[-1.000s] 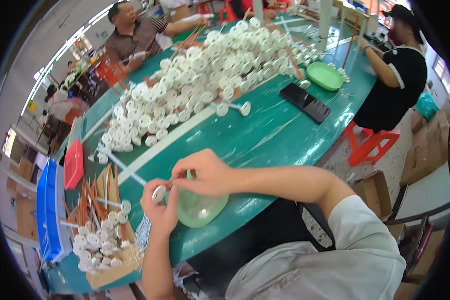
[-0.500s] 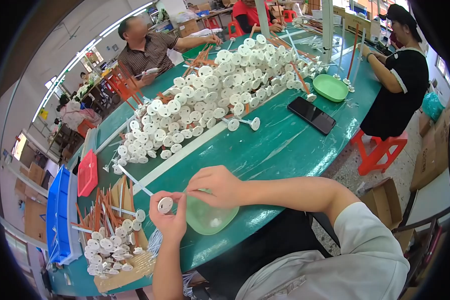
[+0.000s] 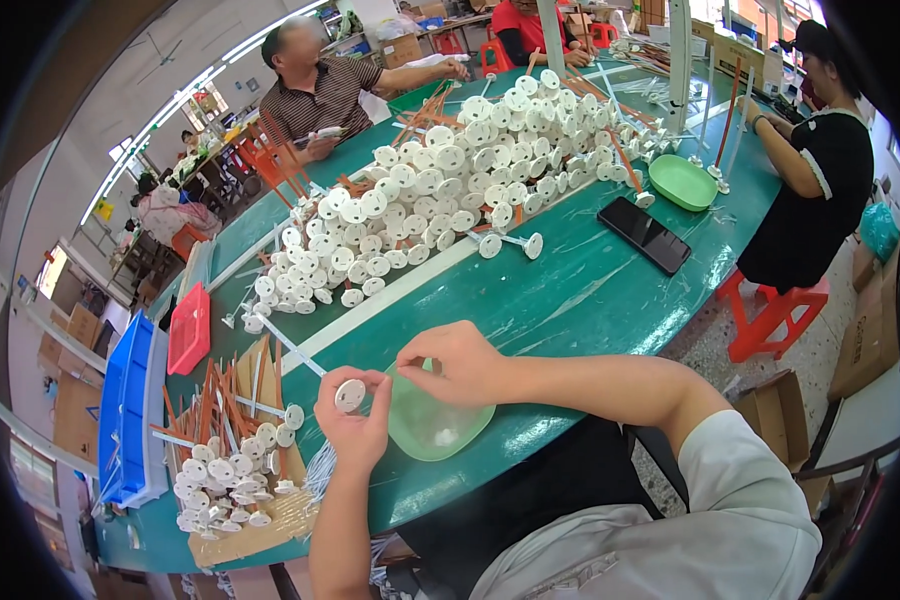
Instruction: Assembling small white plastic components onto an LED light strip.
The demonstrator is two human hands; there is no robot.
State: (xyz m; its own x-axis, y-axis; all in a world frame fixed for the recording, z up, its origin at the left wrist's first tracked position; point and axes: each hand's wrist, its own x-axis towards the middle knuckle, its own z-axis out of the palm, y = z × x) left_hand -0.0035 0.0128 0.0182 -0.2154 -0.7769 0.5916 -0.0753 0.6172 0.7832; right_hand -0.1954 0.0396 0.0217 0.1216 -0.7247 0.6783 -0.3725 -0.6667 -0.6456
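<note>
Head view, one entry per item.

1. Your left hand (image 3: 355, 430), at 7 o'clock from the picture's centre: fingers closed round a small white round plastic disc (image 3: 349, 395), pinched at its rim and held up off the table, face toward you.

2. Your right hand (image 3: 455, 362), just right of the disc: thumb and forefinger drawn together near the disc's edge. Whether they hold a small part, you cannot tell from here; it is too small to make out.

3. Pale green shallow plastic dish (image 3: 435, 425), directly under both hands at 6 o'clock on the green-topped work table (image 3: 570, 290), with a few small whitish pieces inside.

4. Large heap of white disc-headed plastic pegs (image 3: 440, 190), at 12 o'clock, well apart from your hands.

5. Brown cardboard tray of the same white pegs and orange sticks (image 3: 230, 460), at 8 o'clock, near your left forearm.

6. Black flat phone (image 3: 650, 235), at 2 o'clock; a second green dish (image 3: 682, 182) beyond it.

7. Other people seated at the far and right edges.

Hazards, as judged: the disc is held only by its rim, so a loosened pinch could drop it, and off the dish it could be lost at the table edge. The pale green shallow plastic dish sits close to that edge; a nudge from your wrist could tip it.
</note>
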